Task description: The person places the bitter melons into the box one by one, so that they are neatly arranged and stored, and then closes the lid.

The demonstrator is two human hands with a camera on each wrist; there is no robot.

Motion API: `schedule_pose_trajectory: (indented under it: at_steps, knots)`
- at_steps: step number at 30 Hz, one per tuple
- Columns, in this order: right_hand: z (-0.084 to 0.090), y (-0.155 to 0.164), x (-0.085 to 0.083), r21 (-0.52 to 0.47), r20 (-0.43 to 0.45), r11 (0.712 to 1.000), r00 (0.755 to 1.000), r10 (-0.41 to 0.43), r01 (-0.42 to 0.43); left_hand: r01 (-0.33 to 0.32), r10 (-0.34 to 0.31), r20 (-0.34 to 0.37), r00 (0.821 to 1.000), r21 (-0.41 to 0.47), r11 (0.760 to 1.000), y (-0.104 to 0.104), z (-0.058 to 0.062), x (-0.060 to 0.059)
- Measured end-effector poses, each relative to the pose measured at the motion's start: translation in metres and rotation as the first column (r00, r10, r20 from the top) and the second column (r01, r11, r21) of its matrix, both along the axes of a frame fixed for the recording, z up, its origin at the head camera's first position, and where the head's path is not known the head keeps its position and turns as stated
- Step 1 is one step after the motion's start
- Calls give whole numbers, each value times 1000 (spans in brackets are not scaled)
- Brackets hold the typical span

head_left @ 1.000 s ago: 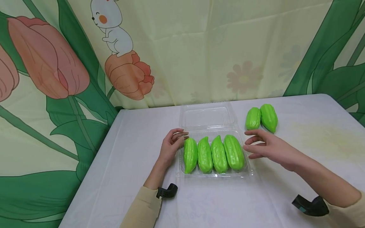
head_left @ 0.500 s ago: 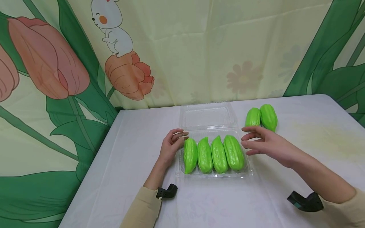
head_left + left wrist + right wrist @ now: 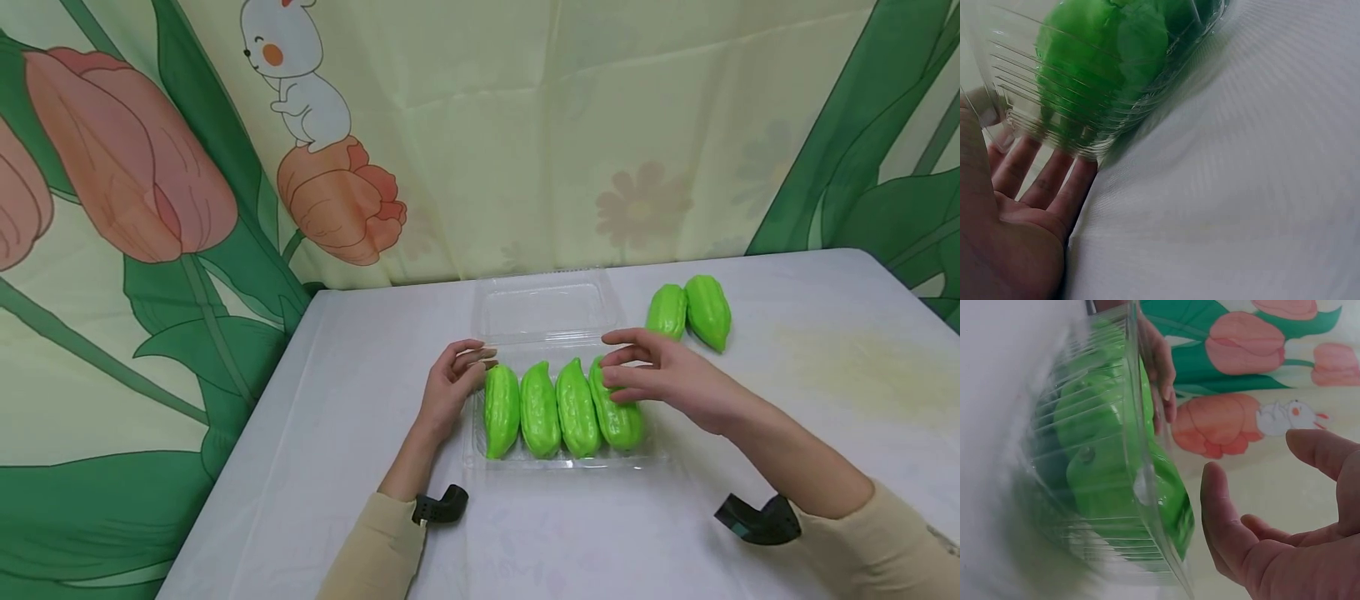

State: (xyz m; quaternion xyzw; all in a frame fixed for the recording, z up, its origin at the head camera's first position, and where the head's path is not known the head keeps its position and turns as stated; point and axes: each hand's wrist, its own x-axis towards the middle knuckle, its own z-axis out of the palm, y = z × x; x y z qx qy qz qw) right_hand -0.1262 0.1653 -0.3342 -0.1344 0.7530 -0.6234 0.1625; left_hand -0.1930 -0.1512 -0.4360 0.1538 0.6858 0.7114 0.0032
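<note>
A clear plastic clamshell box (image 3: pixel 570 463) lies with its lid folded back, and several green ridged bitter melons (image 3: pixel 538 408) sit side by side in its base. At the box's left side is my left hand (image 3: pixel 450 387); in the left wrist view its fingers (image 3: pixel 1050 181) lie against the outer wall, with the thumb tip at the rim. My right hand (image 3: pixel 660 375) hovers over the rightmost bitter melon (image 3: pixel 621 421), hiding part of it. The right wrist view shows that hand's fingers (image 3: pixel 1222 512) loosely bent and apart from the box, nothing between them.
Two more bitter melons (image 3: pixel 707 312) lie together behind the right hand, to the right of the lid (image 3: pixel 547 308). White cloth covers the table (image 3: pixel 360 375). A curtain printed with flowers (image 3: pixel 487 167) hangs along the table's back edge.
My right hand has moved left, from beside the box's right edge to above the rightmost bitter melon. The left hand and the box have stayed in place.
</note>
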Motion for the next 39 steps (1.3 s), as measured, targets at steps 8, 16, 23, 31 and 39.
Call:
schedule_pose_trajectory:
  at_steps: [8, 16, 23, 31, 39]
  knots:
    - [-4, -1, -1, 14, 29, 1000, 1000, 2, -2, 1, -1, -13, 1000, -2, 1000, 1, 2, 0]
    - [-8, -3, -3, 59, 22, 998, 1000, 6, -7, 0, -1, -14, 1000, -15, 1000, 0, 2, 0]
    - [-7, -2, -3, 87, 24, 996, 1000, 9, -11, 3, -4, -14, 1000, -11, 1000, 0, 1, -2]
    - [-4, 2, -4, 91, 12, 996, 1000, 14, -15, 6, -6, -21, 1000, -5, 1000, 0, 1, -1]
    - [0, 9, -8, 68, -21, 997, 1000, -18, 19, -1, 1, -21, 1000, -6, 1000, 0, -1, -1]
